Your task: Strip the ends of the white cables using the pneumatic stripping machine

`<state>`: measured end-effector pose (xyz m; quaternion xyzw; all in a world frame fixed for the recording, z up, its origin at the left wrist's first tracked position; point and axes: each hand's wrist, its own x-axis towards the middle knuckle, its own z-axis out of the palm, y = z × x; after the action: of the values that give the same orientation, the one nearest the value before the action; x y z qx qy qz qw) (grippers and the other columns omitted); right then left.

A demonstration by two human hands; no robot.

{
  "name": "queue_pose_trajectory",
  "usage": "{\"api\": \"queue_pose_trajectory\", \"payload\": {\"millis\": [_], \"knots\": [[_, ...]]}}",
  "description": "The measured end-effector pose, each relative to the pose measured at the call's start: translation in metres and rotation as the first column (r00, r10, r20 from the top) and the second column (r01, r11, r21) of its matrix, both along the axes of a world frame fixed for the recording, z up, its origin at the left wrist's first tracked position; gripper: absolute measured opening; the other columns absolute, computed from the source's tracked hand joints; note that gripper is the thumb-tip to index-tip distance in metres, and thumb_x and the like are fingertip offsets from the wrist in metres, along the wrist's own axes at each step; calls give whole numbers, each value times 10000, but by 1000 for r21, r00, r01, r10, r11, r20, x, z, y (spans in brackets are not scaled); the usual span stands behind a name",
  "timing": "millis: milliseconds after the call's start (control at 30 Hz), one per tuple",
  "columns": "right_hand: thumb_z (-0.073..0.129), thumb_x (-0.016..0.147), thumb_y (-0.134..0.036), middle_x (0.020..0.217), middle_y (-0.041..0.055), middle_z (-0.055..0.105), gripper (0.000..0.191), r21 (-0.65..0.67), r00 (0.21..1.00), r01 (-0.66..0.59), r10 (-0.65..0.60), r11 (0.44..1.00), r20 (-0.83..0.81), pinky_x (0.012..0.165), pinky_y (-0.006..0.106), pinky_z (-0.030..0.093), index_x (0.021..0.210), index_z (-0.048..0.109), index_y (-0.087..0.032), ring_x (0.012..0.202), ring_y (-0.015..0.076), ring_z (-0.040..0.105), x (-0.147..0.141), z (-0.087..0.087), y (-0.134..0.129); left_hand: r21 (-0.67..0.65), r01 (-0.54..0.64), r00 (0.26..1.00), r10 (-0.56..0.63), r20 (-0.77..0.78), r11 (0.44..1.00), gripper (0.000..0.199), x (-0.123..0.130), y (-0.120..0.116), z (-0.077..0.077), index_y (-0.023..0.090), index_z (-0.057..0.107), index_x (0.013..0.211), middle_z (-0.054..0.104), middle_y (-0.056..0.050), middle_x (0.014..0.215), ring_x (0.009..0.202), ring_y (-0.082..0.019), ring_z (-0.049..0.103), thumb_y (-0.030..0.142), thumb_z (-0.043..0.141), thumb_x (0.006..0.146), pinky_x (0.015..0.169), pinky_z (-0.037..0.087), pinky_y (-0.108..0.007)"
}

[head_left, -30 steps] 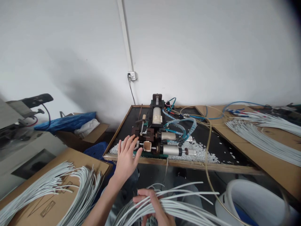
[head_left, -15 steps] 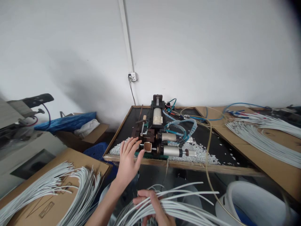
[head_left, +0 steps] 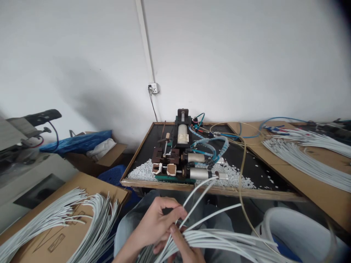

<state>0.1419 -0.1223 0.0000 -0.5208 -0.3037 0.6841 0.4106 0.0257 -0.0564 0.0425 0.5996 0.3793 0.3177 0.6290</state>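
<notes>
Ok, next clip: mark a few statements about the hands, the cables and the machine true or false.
1. Both the left hand and the right hand are at the held cables. True.
2. The left hand rests on the machine. False: it is well in front of it.
3. White bits lie around the machine's base. True.
4. The cables at far left lie on blue plastic. False: they lie on cardboard.
5. The wall socket has nothing plugged in. False: a black plug is in it.

Smooth matt white wires [head_left: 216,237], brown cardboard [head_left: 68,226], 2 silvery metal-looking cylinders [head_left: 199,173], rough wooden edging [head_left: 227,192].
</notes>
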Motion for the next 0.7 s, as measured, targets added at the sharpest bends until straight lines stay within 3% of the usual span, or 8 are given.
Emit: {"api": "queue_pose_trajectory", "payload": {"millis": [67, 167, 267, 367, 467, 533, 700], "knots": [[616, 671, -755, 798, 122, 795, 665, 2, 997, 17, -17, 1000, -70, 478, 263, 503, 921, 766, -157, 637, 239, 738, -2, -2, 2, -178, -62, 993, 79, 87, 982, 336, -1, -1, -5, 144, 677, 787, 577, 6, 639, 347, -27, 292, 469, 629, 858, 327, 163, -182], [643, 647, -748, 979, 132, 778, 690, 44, 979, 50, -41, 998, -198, 437, 199, 483, 995, 757, -163, 840, 264, 755, -4, -8, 3, -227, -168, 928, 231, 291, 959, 300, -5, 1, -10, 131, 658, 706, 543, 8, 568, 446, -58, 396, 400, 671, 838, 420, 288, -169], [649, 659, -731, 1060, 142, 754, 680, 59, 963, 44, -26, 997, -270, 423, 178, 490, 1014, 750, -160, 889, 270, 748, -2, -13, 3, -229, -245, 846, 323, 425, 942, 322, -11, 9, -14, 127, 681, 711, 357, 68, 457, 460, -63, 317, 409, 640, 860, 534, 357, -197], [646, 685, -708, 1096, 150, 739, 672, 82, 955, 17, 8, 996, -297, 444, 182, 513, 1053, 732, -152, 930, 272, 739, 1, -13, 2, -107, -405, 850, 417, 322, 908, 342, -18, 17, -21, 125, 714, 777, 339, 69, 475, 478, -75, 297, 444, 629, 865, 531, 328, -209], [618, 717, -707, 1118, 150, 732, 674, 107, 960, -16, 46, 994, -276, 440, 211, 528, 1080, 718, -148, 953, 291, 731, 2, -10, 1, 156, -565, 825, 551, 126, 810, 334, -25, 22, -31, 127, 723, 812, 436, 37, 531, 533, -99, 379, 442, 623, 866, 539, 320, -215], [606, 715, -722, 1116, 150, 733, 691, 99, 964, -33, 58, 995, -261, 465, 254, 555, 1080, 715, -146, 953, 311, 729, 2, -9, 0, 249, -560, 820, 571, 34, 790, 351, -27, 23, -38, 125, 724, 830, 470, 25, 557, 550, -111, 411, 452, 604, 870, 541, 335, -220], [585, 697, -758, 1092, 145, 746, 729, 78, 970, -52, 69, 996, -232, 527, 299, 579, 1075, 715, -148, 935, 318, 733, -1, -8, -2, 325, -472, 845, 526, -101, 820, 390, -26, 21, -49, 116, 731, 866, 529, 7, 587, 565, -133, 465, 469, 568, 878, 549, 381, -227]]}}
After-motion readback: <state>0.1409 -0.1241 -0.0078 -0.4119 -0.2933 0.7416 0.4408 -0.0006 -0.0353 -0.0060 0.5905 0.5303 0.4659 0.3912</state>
